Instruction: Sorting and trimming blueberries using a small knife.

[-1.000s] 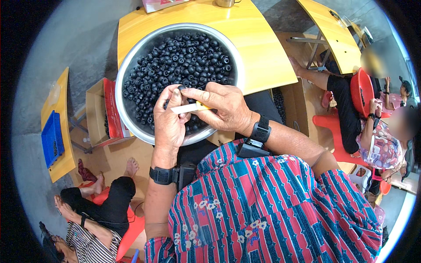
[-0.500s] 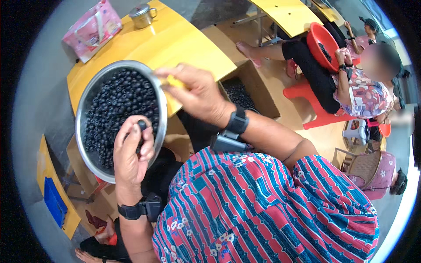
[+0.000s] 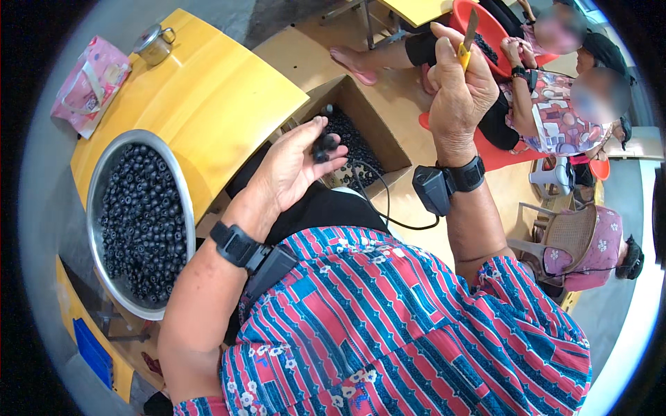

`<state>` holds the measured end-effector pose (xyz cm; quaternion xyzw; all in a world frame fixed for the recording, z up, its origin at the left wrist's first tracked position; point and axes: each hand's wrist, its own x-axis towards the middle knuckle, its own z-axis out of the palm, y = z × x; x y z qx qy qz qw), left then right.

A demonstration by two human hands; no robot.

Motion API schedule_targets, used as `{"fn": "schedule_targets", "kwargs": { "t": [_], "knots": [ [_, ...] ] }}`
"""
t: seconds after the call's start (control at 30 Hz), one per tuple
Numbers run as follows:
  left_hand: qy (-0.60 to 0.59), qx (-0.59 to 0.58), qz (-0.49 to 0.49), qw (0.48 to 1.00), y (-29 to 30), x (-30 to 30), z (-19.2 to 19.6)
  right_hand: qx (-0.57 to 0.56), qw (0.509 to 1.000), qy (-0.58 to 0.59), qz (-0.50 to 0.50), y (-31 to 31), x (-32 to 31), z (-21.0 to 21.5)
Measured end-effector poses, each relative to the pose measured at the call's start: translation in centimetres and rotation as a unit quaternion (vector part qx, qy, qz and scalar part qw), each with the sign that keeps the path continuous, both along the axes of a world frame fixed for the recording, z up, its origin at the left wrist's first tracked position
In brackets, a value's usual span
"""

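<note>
My left hand [image 3: 288, 166] is over a cardboard box [image 3: 399, 139], its thumb and fingers loosely curled around a few dark, round, berry-like pieces [image 3: 324, 147]. These are smeared by motion, so I cannot tell whether some are falling. More such pieces [image 3: 357, 139] lie inside the box. Raised to the right, my right hand [image 3: 461, 93] grips a small knife [image 3: 466, 52] by its yellow handle, blade upward. A large metal bowl [image 3: 189, 208] full of the dark round pieces [image 3: 139, 222] stands at the left, apart from both hands.
A yellow table [image 3: 201, 104] holds a metal mug [image 3: 154, 45] and a pink bag [image 3: 90, 87]. A black cable [image 3: 388, 208] loops beside the box. At the right, a seated person [image 3: 548, 118] has a red basin [image 3: 496, 38]. A wicker chair [image 3: 569, 236] stands farther right.
My left hand has moved right from the bowl to over the box with dark round pieces. My right hand has left the bowl's rim and risen to the right with the knife.
</note>
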<state>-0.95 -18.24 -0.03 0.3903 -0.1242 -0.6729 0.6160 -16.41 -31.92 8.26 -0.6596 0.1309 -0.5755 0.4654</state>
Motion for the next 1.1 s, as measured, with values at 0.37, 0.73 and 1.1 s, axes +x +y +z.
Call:
{"fn": "schedule_targets", "kwargs": {
  "t": [0.37,0.73,1.1],
  "knots": [
    [-0.033,-0.11,0.06,0.992,2.8,1.7,1.6,0.04,0.999,-0.003,-0.007,0.7,2.5,-1.4],
    [-0.431,-0.016,0.039,0.901,15.0,2.2,7.8,0.08,0.954,0.168,0.236,7.5,9.0,-2.4],
    [-0.747,0.185,0.262,0.583,17.7,3.9,4.9,0.001,0.914,0.176,0.366,12.9,15.1,-4.8]
  ]
}}
